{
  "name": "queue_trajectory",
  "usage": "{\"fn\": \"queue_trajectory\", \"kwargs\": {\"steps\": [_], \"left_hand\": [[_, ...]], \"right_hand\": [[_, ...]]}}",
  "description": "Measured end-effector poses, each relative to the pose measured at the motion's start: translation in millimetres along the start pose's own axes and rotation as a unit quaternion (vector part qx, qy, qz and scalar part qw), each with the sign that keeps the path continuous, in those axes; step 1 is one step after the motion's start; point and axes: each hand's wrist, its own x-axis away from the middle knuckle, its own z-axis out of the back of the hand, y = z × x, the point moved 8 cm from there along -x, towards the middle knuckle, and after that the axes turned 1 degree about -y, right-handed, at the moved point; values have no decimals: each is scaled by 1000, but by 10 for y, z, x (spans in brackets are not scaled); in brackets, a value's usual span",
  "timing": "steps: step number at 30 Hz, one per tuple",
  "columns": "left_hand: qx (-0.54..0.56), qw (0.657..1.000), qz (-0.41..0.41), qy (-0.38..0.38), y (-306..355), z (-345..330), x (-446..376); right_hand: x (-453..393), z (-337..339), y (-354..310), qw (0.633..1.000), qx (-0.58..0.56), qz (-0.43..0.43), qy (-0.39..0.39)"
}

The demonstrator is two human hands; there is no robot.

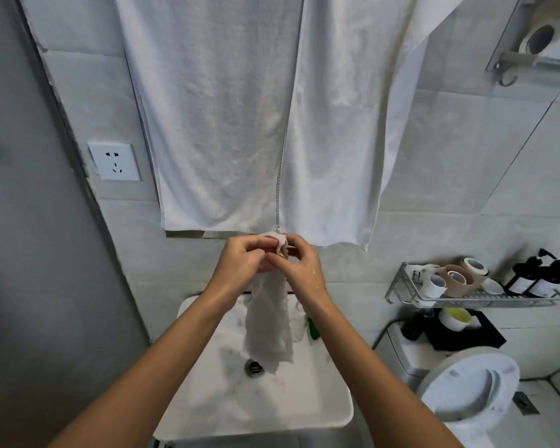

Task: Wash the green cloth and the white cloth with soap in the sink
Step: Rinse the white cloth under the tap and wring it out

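A wet white cloth point(269, 328) hangs down over the white sink point(320, 402), its lower end near the drain point(254, 367). My left hand point(240, 260) and my right hand point(299, 261) both pinch its bunched top edge, held up above the sink's back rim. A small patch of green point(313, 329) shows at the sink's right back edge, mostly hidden behind my right forearm; I cannot tell whether it is the green cloth. No soap is visible.
Two large white towels point(227, 118) hang on the wall right behind my hands. A socket point(114, 161) is at left. A wire shelf point(472, 294) with cups and black pump bottles point(537, 276) is at right, above a toilet point(469, 389).
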Motion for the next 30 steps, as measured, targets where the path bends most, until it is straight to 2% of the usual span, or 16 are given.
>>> {"fn": "queue_trajectory", "kwargs": {"steps": [3,6,9,13,17,19,21,23,25,28,30], "left_hand": [[-10,1000,-13,-9,30,30,12],[-28,998,-43,-22,-6,65,48],[-73,995,-67,7,-119,215,56],[-143,990,8,-7,-484,332,11],[-62,993,69,-76,-636,235,19],[-50,993,78,-78,-649,226,17],[-43,996,65,-50,-630,269,-17],[-25,998,40,-28,-517,292,-23],[-20,999,12,-45,-360,260,-10],[-98,990,-21,-98,-161,148,24],[-171,980,-42,-93,-89,164,-19]], "right_hand": [[4,50,-73,999,19,41,13],[-18,138,-80,998,-15,29,46],[-13,226,-131,998,-40,16,41],[-6,301,-263,998,-65,22,15],[10,358,-369,997,-67,29,-14],[15,376,-355,998,-57,14,-33],[11,429,-321,999,15,13,-38],[-2,513,-282,990,136,35,-31],[3,576,-225,978,203,34,-24],[12,602,-168,970,243,15,-22],[-12,604,-142,969,248,8,-9]]}}
